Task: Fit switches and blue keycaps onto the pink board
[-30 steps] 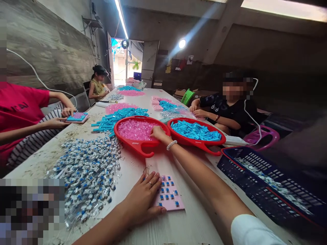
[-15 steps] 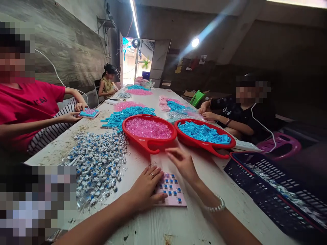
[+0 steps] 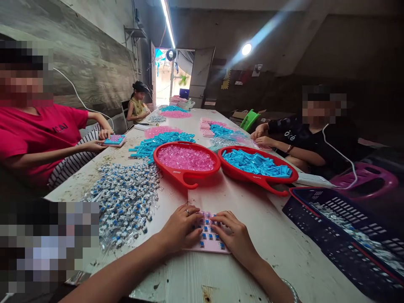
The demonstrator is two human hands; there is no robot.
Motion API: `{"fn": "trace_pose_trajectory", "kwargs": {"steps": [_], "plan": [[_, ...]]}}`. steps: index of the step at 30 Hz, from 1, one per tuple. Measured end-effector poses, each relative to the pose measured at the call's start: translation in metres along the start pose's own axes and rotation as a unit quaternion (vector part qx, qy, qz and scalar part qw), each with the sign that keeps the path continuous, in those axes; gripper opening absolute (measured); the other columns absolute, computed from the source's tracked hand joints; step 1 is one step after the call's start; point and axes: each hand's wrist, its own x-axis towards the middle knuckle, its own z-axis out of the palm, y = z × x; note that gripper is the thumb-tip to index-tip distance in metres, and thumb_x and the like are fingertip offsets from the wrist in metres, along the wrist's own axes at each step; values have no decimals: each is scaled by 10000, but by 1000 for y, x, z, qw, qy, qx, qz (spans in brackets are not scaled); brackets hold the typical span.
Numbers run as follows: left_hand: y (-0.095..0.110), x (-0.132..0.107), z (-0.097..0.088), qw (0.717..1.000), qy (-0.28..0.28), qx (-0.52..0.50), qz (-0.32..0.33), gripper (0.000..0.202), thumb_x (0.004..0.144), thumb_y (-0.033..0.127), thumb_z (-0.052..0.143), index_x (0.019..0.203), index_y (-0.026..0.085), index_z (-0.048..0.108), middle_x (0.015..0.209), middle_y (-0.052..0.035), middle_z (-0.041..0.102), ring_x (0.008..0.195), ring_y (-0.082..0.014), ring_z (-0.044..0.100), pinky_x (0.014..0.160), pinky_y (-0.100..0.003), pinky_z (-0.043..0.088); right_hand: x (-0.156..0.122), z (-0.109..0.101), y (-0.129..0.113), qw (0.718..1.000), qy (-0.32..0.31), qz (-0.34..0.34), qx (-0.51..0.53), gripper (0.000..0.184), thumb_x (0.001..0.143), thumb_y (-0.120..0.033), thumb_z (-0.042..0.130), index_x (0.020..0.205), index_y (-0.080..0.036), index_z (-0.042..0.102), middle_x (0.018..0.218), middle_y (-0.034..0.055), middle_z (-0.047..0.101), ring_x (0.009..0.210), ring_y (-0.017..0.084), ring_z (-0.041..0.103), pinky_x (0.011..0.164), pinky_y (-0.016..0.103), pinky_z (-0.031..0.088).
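Observation:
A small pink keypad plate point(image 3: 211, 244) studded with blue switches lies on the white table in front of me. My left hand point(image 3: 180, 227), a ring on one finger, rests on the plate's left side with bent fingers and the thumb at its near edge, holding it. My right hand point(image 3: 236, 236) is on the plate's right side, fingers curled and fingertips pressed down among the switches; whatever is pinched there is hidden. Just beyond stand a red tray of pink clear keycaps point(image 3: 183, 174) and a red tray of blue pieces point(image 3: 263, 182).
A heap of blue-and-white switches point(image 3: 124, 198) lies at my left. A dark slotted basket point(image 3: 347, 229) sits at the right table edge. A person in red point(image 3: 41, 134) works at the left, a person in black point(image 3: 312, 136) at the right, another far back. Blue and pink piles point(image 3: 164, 139) lie farther along.
My right hand has come back from the tray of pink keycaps to the keypad plate and now presses on it. My left hand stayed on the plate, its fingers more bent.

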Motion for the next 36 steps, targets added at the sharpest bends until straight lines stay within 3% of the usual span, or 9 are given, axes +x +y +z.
{"fn": "trace_pose_trajectory", "kwargs": {"steps": [7,20,29,36], "plan": [[2,-2,0,1000,-11,-27,-2,368,777,209,589,1141,156,584,1199,-137,576,1112,-237,537,955,-385,454,0,2,-1,1000,4,-3,5,219,886,-337,508,872,-196,676,827,77,636,776,203,608,651,317,517],[4,-3,-2,999,-28,-30,-4,456,759,208,618,1210,187,556,1230,-124,550,1135,-233,523,976,-372,441,1,11,0,1000,19,-4,7,256,888,-378,510,868,-192,685,809,73,634,710,189,618,611,300,523],[6,-2,-2,999,-53,11,-4,498,758,259,655,1243,231,545,1238,-115,518,1108,-249,524,951,-384,453,-1,10,0,1000,-4,-7,11,194,863,-198,487,863,-179,681,831,69,589,782,189,592,674,307,514],[5,0,1,998,-56,8,2,425,780,241,620,1198,225,544,1237,-111,499,1116,-252,503,948,-401,448,-6,5,-3,997,-30,-43,-50,364,751,-2,417,960,-171,662,854,68,538,811,198,498,701,348,467]]}}
